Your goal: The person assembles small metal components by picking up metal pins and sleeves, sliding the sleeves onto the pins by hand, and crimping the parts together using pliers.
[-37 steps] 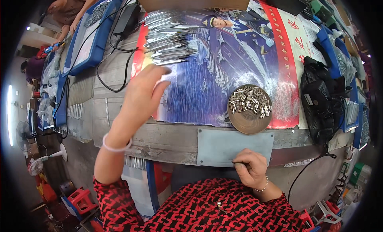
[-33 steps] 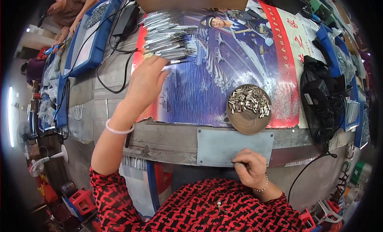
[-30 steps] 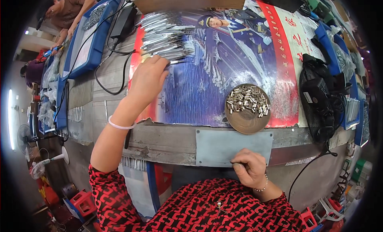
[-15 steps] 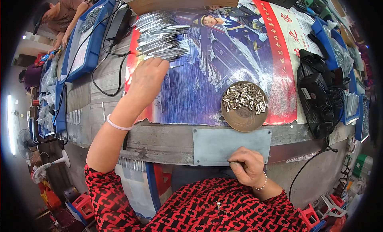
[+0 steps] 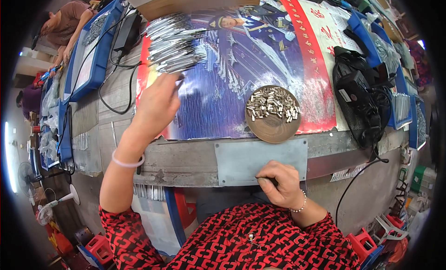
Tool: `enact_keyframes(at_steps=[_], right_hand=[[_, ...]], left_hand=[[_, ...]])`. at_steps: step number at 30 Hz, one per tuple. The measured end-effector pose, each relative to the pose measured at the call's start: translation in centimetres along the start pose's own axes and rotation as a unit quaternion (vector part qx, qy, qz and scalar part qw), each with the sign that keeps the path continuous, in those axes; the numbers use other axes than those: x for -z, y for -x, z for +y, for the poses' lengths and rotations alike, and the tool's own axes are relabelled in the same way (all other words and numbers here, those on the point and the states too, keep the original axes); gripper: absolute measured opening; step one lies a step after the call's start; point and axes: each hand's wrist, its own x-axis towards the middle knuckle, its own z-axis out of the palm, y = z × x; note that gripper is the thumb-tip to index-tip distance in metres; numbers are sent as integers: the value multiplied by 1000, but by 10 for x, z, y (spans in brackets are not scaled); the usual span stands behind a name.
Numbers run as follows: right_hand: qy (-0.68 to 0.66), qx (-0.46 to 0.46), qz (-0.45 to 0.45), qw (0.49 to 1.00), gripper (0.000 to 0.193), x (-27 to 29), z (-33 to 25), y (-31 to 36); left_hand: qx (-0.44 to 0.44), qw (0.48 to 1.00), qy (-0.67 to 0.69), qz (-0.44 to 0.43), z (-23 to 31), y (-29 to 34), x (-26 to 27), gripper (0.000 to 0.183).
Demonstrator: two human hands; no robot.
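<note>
My left hand (image 5: 160, 100) is just on the near side of a pile of thin silvery metal rods (image 5: 174, 42). Its fingers are closed; a small dark tip shows at them, too blurred to name. Over the near edge of the table, my right hand (image 5: 281, 182) is curled with thumb against forefinger, above a pale grey plate (image 5: 239, 163) fixed at that edge. Whatever the right fingers may hold is hidden. Beyond this hand stands a round brown dish (image 5: 274, 130) with many short silvery metal sleeves (image 5: 274, 104) heaped toward its far side.
A printed poster (image 5: 209, 116) covers the tabletop. At the left are a blue tray (image 5: 83, 84) and a black cable (image 5: 104, 95); a black mesh bag (image 5: 355, 102) lies at the right. A wooden box (image 5: 200, 4) closes off the back. Another person (image 5: 69, 23) works at the far left.
My left hand has drawn back a little toward me from the rods. A dark-tipped piece beside its fingers no longer lies there. The right hand stays over the plate; the whole view has shifted slightly.
</note>
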Motion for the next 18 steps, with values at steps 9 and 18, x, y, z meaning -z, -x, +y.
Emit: enact_keyframes(at_steps=[9,18], right_hand=[[-14,-121,30,992,11,22,-14,-3],[274,-106,61,954,11,44,-8,-37]], left_hand=[[208,692,684,101,101,92,9,24],[275,563,780,8,144,145,-37,26]])
